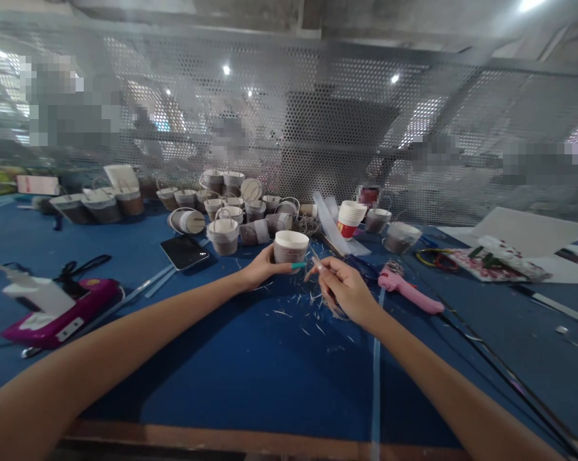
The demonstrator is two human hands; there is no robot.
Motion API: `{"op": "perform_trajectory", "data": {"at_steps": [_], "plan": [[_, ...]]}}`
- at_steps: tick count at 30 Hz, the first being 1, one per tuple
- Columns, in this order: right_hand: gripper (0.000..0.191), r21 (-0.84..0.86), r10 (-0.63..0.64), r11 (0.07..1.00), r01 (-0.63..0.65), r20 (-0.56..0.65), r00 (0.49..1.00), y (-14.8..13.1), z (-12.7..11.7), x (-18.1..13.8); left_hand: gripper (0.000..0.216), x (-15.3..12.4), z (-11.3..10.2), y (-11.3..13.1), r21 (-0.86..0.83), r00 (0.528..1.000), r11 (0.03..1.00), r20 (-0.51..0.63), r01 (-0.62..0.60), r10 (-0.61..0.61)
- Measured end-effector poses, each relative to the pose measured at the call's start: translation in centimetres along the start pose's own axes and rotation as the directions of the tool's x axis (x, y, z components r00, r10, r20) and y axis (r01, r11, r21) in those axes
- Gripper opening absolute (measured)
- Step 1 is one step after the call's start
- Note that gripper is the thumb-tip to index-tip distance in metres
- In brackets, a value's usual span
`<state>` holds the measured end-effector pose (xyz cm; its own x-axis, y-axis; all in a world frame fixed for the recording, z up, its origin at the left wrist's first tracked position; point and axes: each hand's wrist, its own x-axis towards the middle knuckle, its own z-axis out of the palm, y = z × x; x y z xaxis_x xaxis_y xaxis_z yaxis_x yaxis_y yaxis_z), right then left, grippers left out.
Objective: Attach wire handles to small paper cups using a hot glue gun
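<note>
My left hand (260, 267) is closed around a paper cup (291, 239) with a white inside and a brownish wrapped outside. A teal cover (298, 265) sits on the thumb, which lies across the front of the cup. Just right of it, my right hand (339, 285) is pinched, and something slim and pale shows at its fingertips. Thin strands show below its fingers. Beyond the left hand stand many similar wrapped cups (223, 236) with thin loop handles, a few lying on their sides. Short pale clippings (283, 314) are scattered beneath the hands.
A pink glue gun (409, 291) lies at right, its black cord running to the front edge. Stacked paper cups (350, 219) stand behind. A phone (184, 252) and a magenta power strip (63, 314) lie left. A perforated metal screen (250, 109) closes off the back.
</note>
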<state>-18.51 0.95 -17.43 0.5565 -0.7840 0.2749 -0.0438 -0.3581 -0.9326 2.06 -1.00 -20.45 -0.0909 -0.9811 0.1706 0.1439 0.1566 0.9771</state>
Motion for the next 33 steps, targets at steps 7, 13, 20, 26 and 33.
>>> {"op": "perform_trajectory", "data": {"at_steps": [7,13,20,26,33], "plan": [[0.03,-0.001,0.013,1.0,-0.013,0.044,0.999,-0.09,0.26,-0.15,0.072,-0.33,0.52,0.53,0.069,0.997,0.996,-0.041,-0.056,0.059],[0.029,-0.003,0.022,1.0,-0.022,0.064,0.998,-0.2,0.49,-0.22,0.075,-0.17,0.48,0.14,0.095,0.996,0.993,-0.04,-0.077,0.081],[0.03,-0.007,0.041,0.999,-0.04,0.072,0.997,0.05,0.51,-0.15,0.073,-0.3,0.31,0.18,0.031,1.0,0.999,0.0,-0.025,0.025],[0.03,-0.022,0.059,0.998,-0.058,0.056,0.997,0.11,0.52,-0.12,0.062,-0.17,0.0,-0.04,-0.078,0.999,0.997,0.042,0.023,-0.02],[0.03,-0.015,0.053,0.999,-0.052,0.062,0.997,0.17,0.66,-0.05,0.067,-0.05,0.02,-0.14,0.127,0.997,0.989,-0.021,-0.073,0.076]]}}
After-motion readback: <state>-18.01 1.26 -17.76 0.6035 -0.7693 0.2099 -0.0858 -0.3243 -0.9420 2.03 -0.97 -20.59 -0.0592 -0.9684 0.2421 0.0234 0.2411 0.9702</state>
